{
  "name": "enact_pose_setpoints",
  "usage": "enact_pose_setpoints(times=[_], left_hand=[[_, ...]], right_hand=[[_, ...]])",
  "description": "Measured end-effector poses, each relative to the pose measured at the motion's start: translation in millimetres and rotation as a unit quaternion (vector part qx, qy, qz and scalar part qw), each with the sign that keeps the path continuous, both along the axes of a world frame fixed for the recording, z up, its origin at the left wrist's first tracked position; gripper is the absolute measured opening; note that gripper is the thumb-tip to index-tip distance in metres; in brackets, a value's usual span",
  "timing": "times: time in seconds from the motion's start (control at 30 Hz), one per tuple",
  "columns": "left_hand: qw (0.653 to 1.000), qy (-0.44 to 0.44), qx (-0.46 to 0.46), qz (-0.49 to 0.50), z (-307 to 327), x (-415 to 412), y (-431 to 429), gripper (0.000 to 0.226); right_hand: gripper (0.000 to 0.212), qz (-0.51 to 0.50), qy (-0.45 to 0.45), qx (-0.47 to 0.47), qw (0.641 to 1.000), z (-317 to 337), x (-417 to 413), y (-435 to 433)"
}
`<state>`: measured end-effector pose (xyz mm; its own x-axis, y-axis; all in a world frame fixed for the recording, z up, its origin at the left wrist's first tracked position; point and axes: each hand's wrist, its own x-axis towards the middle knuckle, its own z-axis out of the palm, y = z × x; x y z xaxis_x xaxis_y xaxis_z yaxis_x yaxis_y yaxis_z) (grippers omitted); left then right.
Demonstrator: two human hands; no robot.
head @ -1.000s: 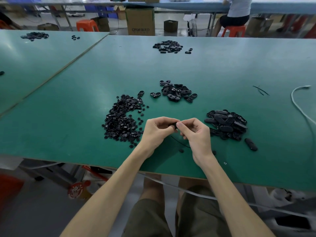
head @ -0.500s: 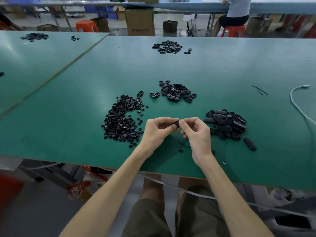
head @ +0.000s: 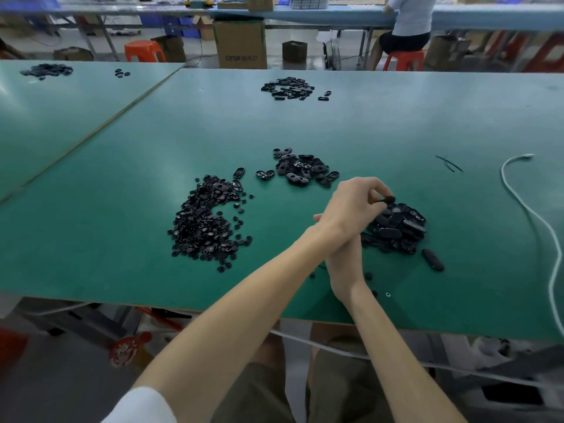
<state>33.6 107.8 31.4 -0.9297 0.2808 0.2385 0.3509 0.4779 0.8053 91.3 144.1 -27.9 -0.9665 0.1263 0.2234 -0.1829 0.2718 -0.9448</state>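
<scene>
My left hand (head: 355,206) reaches across to the right, over my right wrist, and pinches a small black oval part (head: 388,199) at its fingertips. That part hangs just above the right-hand pile of black oval pieces (head: 399,228). My right hand (head: 341,261) lies low on the green table (head: 122,184), its fingers mostly hidden under my left wrist. A heap of small round black parts (head: 207,221) lies to the left. A pile of open oval shells (head: 305,170) sits behind the hands.
One oval piece (head: 432,260) lies alone right of the pile. A white cable (head: 532,215) loops along the right side. Another black pile (head: 288,88) sits far back, and one (head: 47,70) on the left table. A seated person (head: 407,29) and boxes lie beyond.
The hands were together pinching a part in front of me. Now my left hand has swung right over the right-hand pile with the part, crossing above my right hand.
</scene>
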Motion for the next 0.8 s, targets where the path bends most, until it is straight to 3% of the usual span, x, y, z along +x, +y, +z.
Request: enact_pose_setpoints(times=[0.13,0.17,0.2,0.27,0.33,0.43,0.53,0.63,0.77,0.8], left_hand=[[0.999,-0.013,-0.044,-0.010,-5,-6,7,0.030],[0.999,-0.012,-0.048,-0.001,-7,-7,3,0.032],[0.999,-0.008,-0.046,0.014,-8,-9,-3,0.031],[0.998,0.006,-0.039,0.056,-10,-15,-21,0.027],[0.992,0.014,-0.053,0.112,-11,-25,-47,0.030],[0.967,0.008,-0.152,0.203,-13,-42,-94,0.034],[0.924,-0.027,-0.283,0.256,-18,-51,-143,0.018],[0.899,-0.060,-0.357,0.248,-22,-45,-170,0.032],[0.923,-0.030,-0.329,0.196,-26,-37,-168,0.018],[0.931,-0.021,-0.322,0.169,-26,-36,-164,0.025]], right_hand=[[0.029,0.023,0.010,-0.120,0.992,-8,2,3],[0.030,-0.010,0.001,-0.141,0.990,-8,-1,0],[0.036,-0.020,0.004,-0.130,0.991,-8,-2,-1],[0.013,0.007,-0.029,-0.092,0.995,-3,-4,-3],[0.010,0.000,-0.055,-0.108,0.993,-9,-7,-7],[0.015,-0.001,-0.069,-0.160,0.985,-8,-4,-8],[0.015,0.007,-0.069,-0.164,0.984,-6,-4,-8],[0.014,0.015,-0.070,-0.166,0.984,-6,-4,-8],[0.014,0.016,-0.069,-0.168,0.983,-6,-5,-7],[0.014,0.015,-0.070,-0.167,0.983,-5,-4,-7]])
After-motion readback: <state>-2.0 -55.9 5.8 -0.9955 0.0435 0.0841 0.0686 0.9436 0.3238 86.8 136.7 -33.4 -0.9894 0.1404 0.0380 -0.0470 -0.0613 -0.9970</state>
